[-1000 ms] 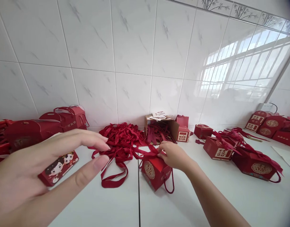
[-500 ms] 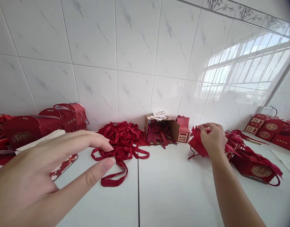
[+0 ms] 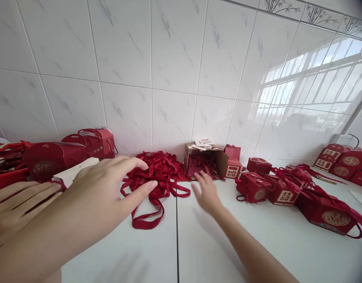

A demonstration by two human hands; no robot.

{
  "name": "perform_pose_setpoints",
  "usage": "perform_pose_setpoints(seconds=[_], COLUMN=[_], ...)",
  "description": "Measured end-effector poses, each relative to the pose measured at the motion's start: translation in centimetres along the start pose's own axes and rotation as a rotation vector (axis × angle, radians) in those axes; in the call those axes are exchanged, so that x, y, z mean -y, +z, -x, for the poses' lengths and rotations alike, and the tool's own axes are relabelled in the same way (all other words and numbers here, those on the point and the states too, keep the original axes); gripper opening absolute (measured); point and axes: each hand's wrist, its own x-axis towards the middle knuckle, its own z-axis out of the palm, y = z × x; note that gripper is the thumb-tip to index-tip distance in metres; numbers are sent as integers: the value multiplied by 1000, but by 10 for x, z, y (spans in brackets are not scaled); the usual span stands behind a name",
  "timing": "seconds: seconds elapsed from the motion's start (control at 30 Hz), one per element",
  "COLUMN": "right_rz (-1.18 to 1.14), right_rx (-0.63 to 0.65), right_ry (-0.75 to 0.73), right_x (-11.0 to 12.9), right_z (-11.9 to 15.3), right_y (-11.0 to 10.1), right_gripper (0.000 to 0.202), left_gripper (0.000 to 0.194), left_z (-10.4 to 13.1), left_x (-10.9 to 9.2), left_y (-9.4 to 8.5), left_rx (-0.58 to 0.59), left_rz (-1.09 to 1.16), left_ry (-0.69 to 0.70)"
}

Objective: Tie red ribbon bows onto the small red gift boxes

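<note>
My left hand (image 3: 118, 192) hovers close to the camera at left, thumb and index finger apart, with nothing between them. Beyond its fingertips lies a tangled pile of red ribbon (image 3: 163, 169), one loop trailing forward on the white table. My right hand (image 3: 207, 192) reaches low over the table with fingers spread. It is nearest to a cardboard box (image 3: 223, 159) on its side, filled with dark red strips (image 3: 201, 163). A small red gift box (image 3: 254, 188) tied with ribbon stands to the right.
At far left is another hand (image 3: 24, 208), apparently another person's, partly behind my forearm. Red gift boxes (image 3: 54, 159) and a white piece (image 3: 76, 171) sit there. More red boxes (image 3: 325, 214) stand at right. A tiled wall (image 3: 175, 118) closes off the back.
My right hand has let go of the small red gift box among the others at right and moved left toward the cardboard box. Another hand has appeared at far left. The view has turned slightly left.
</note>
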Motion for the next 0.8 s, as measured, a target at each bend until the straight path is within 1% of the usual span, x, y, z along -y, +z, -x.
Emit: perform_pose_setpoints(seconds=[0.07,0.1,0.13,0.17,0.23,0.27,0.3,0.33,0.37,0.43,0.5,0.53,0.57,0.63,0.8], right_rz=[53,72,87,102,133,145,155,165,175,198,219,226,231,238,247], right_rx=[334,450,531,574,585,581,574,563,551,527,510,504,498,487,469], right_ry=[-15,-16,-12,2,47,68,90,117,148,215,275,296,312,335,357], right_x=[5,6,6,5,5,5,5,6,6,8,9,9,10,11,17], right_z=[15,21,24,26,25,24,23,23,23,25,29,32,35,41,57], right_y=[25,33,36,37,36,34,33,33,34,35,37,37,36,33,22], right_gripper=[61,64,67,70,72,72,73,74,76,80,81,80,80,78,76], left_gripper=[51,54,56,57,58,61,69,77,82,82,79,79,79,80,83], left_z=[-8,-12,-16,-21,-31,-34,-36,-36,-34,-24,-10,-4,2,10,21], left_x=[5,10,14,18,22,22,23,23,24,28,35,39,43,50,57], left_y=[8,13,20,29,54,70,89,109,130,169,198,207,213,217,210], left_rx=[49,83,127,174,326,443,574,636,669,705,667,649,632,611,595], left_rz=[-85,-119,-140,-154,-169,-171,-175,-175,-181,-192,-205,-205,-204,-198,-195], left_ry=[7,-9,-34,-63,-101,-108,-138,-163,-190,-232,-238,-233,-227,-211,-212])
